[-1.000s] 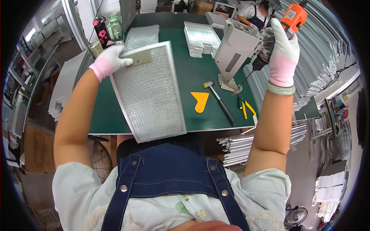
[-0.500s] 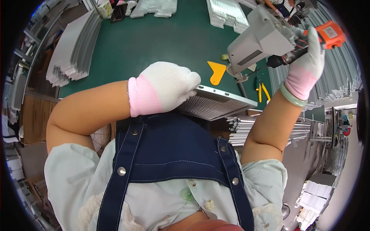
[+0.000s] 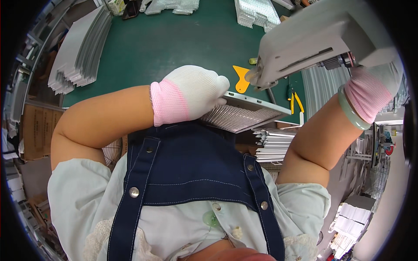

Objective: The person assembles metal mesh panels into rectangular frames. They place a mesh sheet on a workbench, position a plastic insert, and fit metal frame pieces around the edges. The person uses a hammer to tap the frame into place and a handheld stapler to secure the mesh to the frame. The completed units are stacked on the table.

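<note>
My left hand [image 3: 198, 91], in a white knit glove with a pink cuff, is closed on the upper left edge of a panel [image 3: 248, 119]. The panel has a slotted metal frame and a finely ridged face, and it leans tilted at the near table edge. At the upper right, my gloved right hand [image 3: 383, 79] is raised around a power drill, of which the chuck [image 3: 333, 62] shows. A big grey housing [image 3: 305, 37] with a metal nose hangs close in front and hides most of that hand's fingers. Under the nose lies a yellow scraper [image 3: 241, 80].
Pliers with yellow handles [image 3: 298, 103] lie by the right edge of the green table [image 3: 174, 43]. Stacked grey sheets [image 3: 82, 48] stand at the left. Bubble-wrapped bundles [image 3: 257, 15] and a phone [image 3: 130, 9] sit at the back. Long metal strips [image 3: 324, 91] lie at the right.
My right hand has moved right and slightly down. The grey housing has come nearer and looks larger, covering the drill's orange end. My left hand has shifted slightly, still on the panel.
</note>
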The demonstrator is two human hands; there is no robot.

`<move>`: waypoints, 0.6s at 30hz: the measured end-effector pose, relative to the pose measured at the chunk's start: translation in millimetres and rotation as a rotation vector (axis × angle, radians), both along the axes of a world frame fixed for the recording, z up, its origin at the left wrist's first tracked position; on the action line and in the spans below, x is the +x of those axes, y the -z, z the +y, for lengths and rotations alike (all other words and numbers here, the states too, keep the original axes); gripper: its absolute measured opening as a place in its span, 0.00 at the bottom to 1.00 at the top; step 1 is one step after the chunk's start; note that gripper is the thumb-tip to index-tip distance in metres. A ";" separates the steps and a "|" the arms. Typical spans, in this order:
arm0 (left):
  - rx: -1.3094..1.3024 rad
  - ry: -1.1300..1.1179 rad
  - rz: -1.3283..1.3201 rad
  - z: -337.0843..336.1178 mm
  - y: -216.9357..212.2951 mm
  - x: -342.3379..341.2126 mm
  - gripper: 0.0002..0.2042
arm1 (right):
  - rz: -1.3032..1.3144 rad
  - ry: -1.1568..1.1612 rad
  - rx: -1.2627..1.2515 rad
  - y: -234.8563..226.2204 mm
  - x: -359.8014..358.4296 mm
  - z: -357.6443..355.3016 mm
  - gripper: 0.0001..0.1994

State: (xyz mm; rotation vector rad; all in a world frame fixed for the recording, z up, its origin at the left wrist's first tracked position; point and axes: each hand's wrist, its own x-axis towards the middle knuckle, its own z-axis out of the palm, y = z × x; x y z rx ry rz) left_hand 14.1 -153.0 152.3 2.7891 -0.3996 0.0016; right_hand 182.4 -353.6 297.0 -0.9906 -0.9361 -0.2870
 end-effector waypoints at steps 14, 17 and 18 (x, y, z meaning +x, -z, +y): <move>-0.077 0.093 -0.001 -7.0 2.5 -4.7 0.09 | -0.025 0.034 -0.045 14.9 -6.0 3.5 0.14; -0.164 0.126 -0.039 -4.1 5.1 -0.2 0.08 | -0.039 0.015 -0.046 9.8 -8.3 0.1 0.14; -0.150 0.121 -0.029 -3.6 4.5 1.5 0.08 | -0.045 0.001 -0.041 6.5 -9.1 -0.4 0.14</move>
